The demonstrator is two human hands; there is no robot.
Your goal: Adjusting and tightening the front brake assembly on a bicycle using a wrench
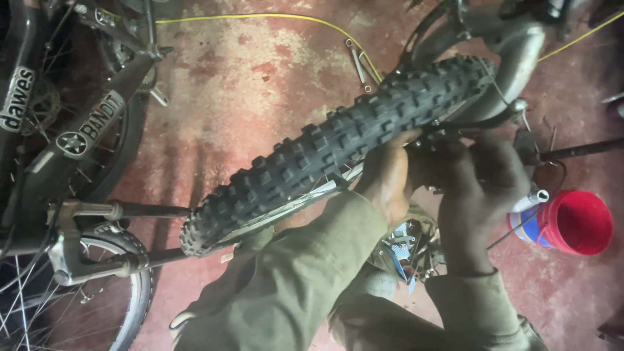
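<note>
Both hands, the left hand (390,172) and the right hand (481,175), grip the knobby tyre (325,146) at its 3 o'clock end, fingers clamped on it. The tyre lies across the middle, above the red floor (247,71); its rubber looks stiff and grippy, best held by the sidewall.

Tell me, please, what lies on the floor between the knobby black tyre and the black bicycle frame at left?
Bare red-stained concrete floor, head view; nothing lies between tyre and frame.
</note>
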